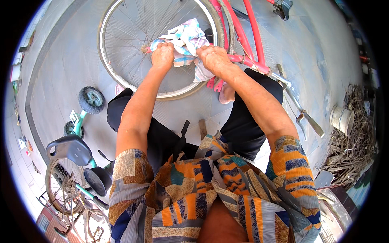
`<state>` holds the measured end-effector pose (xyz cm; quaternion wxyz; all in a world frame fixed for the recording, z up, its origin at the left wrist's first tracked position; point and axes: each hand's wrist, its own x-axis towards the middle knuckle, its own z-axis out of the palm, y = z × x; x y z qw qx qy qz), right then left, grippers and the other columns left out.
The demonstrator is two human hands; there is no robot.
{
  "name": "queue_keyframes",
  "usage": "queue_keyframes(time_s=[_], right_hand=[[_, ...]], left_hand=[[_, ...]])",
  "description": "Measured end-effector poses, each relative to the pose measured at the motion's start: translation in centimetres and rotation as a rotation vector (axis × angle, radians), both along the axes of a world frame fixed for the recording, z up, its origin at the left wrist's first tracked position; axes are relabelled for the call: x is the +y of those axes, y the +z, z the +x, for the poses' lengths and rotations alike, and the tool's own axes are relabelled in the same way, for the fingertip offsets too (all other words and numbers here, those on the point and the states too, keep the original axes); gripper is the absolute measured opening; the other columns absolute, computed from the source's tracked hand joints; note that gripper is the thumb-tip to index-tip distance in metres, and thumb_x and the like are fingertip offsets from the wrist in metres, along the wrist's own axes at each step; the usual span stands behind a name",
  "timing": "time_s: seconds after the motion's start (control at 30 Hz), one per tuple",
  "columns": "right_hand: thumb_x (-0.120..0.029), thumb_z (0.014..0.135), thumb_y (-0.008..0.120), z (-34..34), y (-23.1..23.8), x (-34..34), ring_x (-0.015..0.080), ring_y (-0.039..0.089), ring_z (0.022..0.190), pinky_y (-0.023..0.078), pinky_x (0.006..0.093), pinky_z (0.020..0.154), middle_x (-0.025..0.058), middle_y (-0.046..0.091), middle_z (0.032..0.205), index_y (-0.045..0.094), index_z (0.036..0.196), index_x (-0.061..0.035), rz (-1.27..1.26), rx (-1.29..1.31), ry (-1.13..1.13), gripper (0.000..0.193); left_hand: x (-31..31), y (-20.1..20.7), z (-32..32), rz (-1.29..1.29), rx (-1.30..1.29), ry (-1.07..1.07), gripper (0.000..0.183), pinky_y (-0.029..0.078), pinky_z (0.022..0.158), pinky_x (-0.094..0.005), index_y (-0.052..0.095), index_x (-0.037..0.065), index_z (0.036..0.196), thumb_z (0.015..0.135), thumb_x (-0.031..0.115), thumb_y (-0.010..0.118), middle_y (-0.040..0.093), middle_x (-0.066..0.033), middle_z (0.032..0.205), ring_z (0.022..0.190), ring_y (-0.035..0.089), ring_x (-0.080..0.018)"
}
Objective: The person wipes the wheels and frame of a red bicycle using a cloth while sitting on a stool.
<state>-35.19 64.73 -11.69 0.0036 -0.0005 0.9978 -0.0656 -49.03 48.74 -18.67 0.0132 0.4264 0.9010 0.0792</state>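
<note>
Both of my hands grip a white cloth [187,38] patterned in blue and pink, wrapped over the red fork [147,49] of a bicycle. My left hand [163,56] is closed on the cloth near the wheel hub. Farther right along the same tube, my right hand [213,59] is closed on another part of it. Beneath the cloth lies the spoked bicycle wheel [104,60] with a pale rim. The red bicycle frame [243,38] runs away from me at the right. Much of the fork is hidden by the cloth and my fingers.
The handlebar [306,115] with its grip and brake lever reaches out on my right. A small teal bike with a black seat [69,150] and stabiliser wheel [91,100] stands left. A white bucket [341,120] sits beside a heap of dry sticks [351,139].
</note>
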Motion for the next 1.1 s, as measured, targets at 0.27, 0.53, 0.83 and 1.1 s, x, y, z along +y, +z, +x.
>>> queue_keyframes(time_s=[0.27, 0.53, 0.83, 1.1], right_hand=[[-0.007, 0.076, 0.056, 0.6, 2.6, 0.8, 0.0271, 0.069, 0.083, 0.054, 0.0381, 0.068, 0.0135, 0.07, 0.087, 0.071, 0.084, -0.0073, 0.011, -0.049, -0.112, 0.017], [-0.011, 0.08, 0.055, 0.1, 2.4, 1.6, 0.0276, 0.068, 0.088, 0.054, 0.0395, 0.072, 0.0131, 0.069, 0.093, 0.07, 0.088, -0.0073, -0.078, -0.074, 0.025, 0.017], [-0.007, 0.072, 0.062, 0.3, 3.2, 0.1, 0.0316, 0.068, 0.08, 0.053, 0.0423, 0.065, 0.0162, 0.069, 0.086, 0.07, 0.082, -0.0038, -0.182, -0.11, 0.255, 0.013], [-0.008, 0.075, 0.058, 3.4, 2.3, -0.2, 0.0318, 0.068, 0.08, 0.053, 0.0427, 0.064, 0.0159, 0.069, 0.083, 0.069, 0.079, -0.0039, -0.209, -0.152, 0.372, 0.012]], left_hand=[[-1.4, 2.0, 3.0, 0.173, -0.048, 0.034, 0.01, 0.051, 0.07, -0.0448, 0.062, 0.004, 0.081, 0.08, 0.013, 0.06, 0.065, -0.0161, 0.085, 0.08, 0.064, -0.0357], [-3.7, 2.6, 8.1, -0.09, -0.214, 0.214, 0.017, 0.052, 0.068, -0.0454, 0.064, 0.005, 0.084, 0.08, 0.022, 0.063, 0.064, -0.0215, 0.077, 0.077, 0.064, -0.0394], [3.9, 2.0, 8.0, 1.239, -1.642, 0.784, 0.035, 0.055, 0.071, -0.0435, 0.051, -0.001, 0.114, 0.088, 0.022, 0.058, 0.061, -0.0151, 0.107, 0.09, 0.063, -0.0292], [-5.7, -3.8, 12.2, 1.078, -1.226, 1.214, 0.021, 0.045, 0.042, -0.0371, 0.054, 0.007, 0.108, 0.093, 0.02, 0.053, 0.065, -0.0079, 0.086, 0.068, 0.065, -0.0251]])
